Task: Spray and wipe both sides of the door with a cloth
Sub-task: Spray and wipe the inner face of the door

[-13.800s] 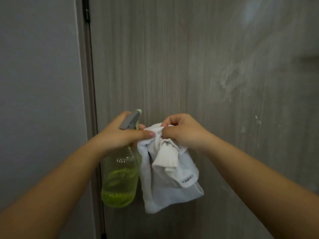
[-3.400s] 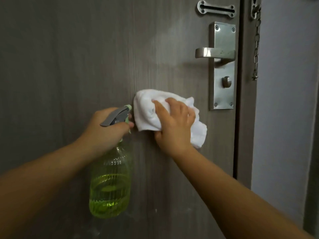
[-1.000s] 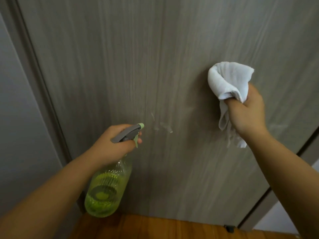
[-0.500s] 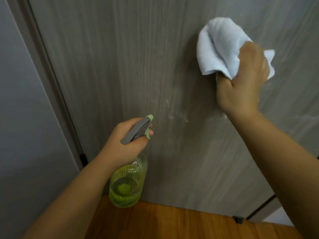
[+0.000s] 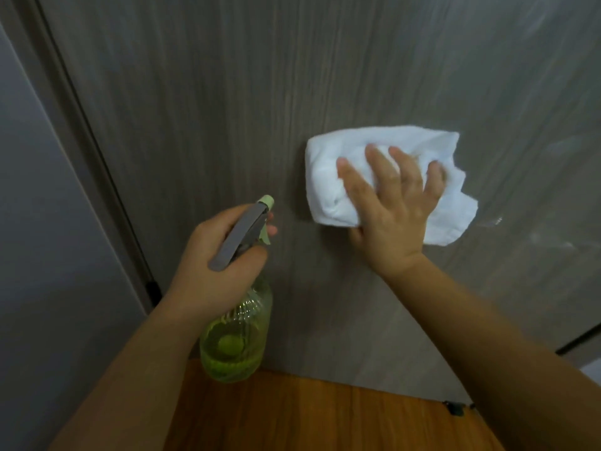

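- The right hand [image 5: 395, 206] lies spread on a white cloth [image 5: 383, 177], fingers straight and splayed, pressing it flat against the door [image 5: 260, 92].
- The left hand [image 5: 221, 255] is wrapped round the neck of a spray bottle [image 5: 237, 340], fingers curled at the grey trigger head, nozzle aimed at the door toward 1 o'clock.
- The cloth sits bunched at 2 o'clock from the left hand, near the bottle's nozzle but apart from it.
- The bottle hangs upright, yellow-green liquid in its lower part.
- The door is grey woodgrain; faint wet streaks show at 3 o'clock from the cloth.
- A wooden floor [image 5: 309, 418] lies at 6 o'clock, a grey wall [image 5: 48, 255] at 9 o'clock.
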Action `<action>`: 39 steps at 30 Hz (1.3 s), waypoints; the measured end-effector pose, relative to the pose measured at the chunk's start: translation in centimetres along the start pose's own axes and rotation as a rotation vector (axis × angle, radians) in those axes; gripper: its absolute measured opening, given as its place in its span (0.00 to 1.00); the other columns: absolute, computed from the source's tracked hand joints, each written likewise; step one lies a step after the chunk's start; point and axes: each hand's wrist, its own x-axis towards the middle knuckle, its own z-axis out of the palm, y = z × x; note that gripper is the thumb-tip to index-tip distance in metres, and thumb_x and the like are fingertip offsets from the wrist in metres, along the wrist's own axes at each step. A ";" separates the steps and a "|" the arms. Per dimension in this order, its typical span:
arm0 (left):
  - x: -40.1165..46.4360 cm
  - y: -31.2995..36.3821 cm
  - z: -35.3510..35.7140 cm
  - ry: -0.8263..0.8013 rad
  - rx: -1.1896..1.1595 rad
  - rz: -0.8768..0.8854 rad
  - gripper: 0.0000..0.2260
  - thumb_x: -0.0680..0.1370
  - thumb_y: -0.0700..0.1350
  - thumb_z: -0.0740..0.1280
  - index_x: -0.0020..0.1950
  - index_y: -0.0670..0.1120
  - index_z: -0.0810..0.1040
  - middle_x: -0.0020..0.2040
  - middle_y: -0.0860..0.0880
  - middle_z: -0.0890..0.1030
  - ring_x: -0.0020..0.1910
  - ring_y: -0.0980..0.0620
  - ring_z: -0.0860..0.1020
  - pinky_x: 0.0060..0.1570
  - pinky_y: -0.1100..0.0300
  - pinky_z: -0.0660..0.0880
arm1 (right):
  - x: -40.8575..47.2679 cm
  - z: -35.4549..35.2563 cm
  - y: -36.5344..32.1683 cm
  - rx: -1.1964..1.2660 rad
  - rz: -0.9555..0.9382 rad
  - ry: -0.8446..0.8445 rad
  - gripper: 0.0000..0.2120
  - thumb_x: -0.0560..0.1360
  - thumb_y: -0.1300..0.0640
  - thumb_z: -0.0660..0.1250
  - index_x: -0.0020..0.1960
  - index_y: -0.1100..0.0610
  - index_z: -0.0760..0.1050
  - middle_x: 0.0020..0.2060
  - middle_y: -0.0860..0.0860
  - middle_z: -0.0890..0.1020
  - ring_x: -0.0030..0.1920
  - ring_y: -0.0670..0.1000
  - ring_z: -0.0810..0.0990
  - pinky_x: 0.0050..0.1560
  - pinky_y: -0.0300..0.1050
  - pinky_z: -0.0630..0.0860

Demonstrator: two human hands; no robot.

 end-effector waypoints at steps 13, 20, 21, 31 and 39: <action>-2.1 0.4 0.1 0.024 -0.035 -0.001 0.21 0.68 0.40 0.63 0.60 0.44 0.79 0.49 0.55 0.83 0.50 0.65 0.80 0.42 0.76 0.73 | -3.5 -1.9 -0.2 0.104 -0.065 -0.232 0.22 0.72 0.51 0.64 0.66 0.49 0.70 0.63 0.55 0.74 0.63 0.61 0.69 0.63 0.64 0.59; -2.2 1.3 1.2 -0.016 -0.061 0.006 0.16 0.68 0.40 0.62 0.52 0.50 0.80 0.47 0.58 0.84 0.40 0.63 0.80 0.35 0.74 0.72 | 8.0 -4.1 4.1 -0.021 0.071 -0.063 0.27 0.64 0.55 0.68 0.64 0.49 0.72 0.62 0.55 0.77 0.59 0.63 0.74 0.58 0.55 0.60; -2.2 1.3 1.3 -0.020 -0.063 0.012 0.15 0.68 0.39 0.62 0.51 0.51 0.80 0.48 0.59 0.83 0.39 0.62 0.80 0.35 0.74 0.72 | 9.5 -4.4 4.4 -0.023 0.116 -0.038 0.27 0.64 0.57 0.67 0.64 0.50 0.71 0.62 0.55 0.77 0.59 0.64 0.74 0.58 0.54 0.59; -1.8 1.1 1.9 -0.007 -0.084 0.017 0.15 0.68 0.39 0.63 0.51 0.48 0.81 0.49 0.58 0.83 0.47 0.58 0.81 0.41 0.72 0.75 | 0.8 -2.1 1.4 0.068 -0.049 -0.106 0.19 0.69 0.56 0.69 0.61 0.51 0.78 0.61 0.56 0.79 0.62 0.60 0.70 0.63 0.60 0.60; -2.0 1.7 3.4 -0.074 -0.056 0.026 0.15 0.68 0.40 0.63 0.50 0.53 0.80 0.47 0.58 0.83 0.46 0.59 0.81 0.41 0.72 0.75 | -9.2 -3.3 2.3 0.129 -0.158 -0.379 0.24 0.70 0.50 0.67 0.65 0.49 0.70 0.65 0.54 0.73 0.64 0.60 0.69 0.66 0.61 0.56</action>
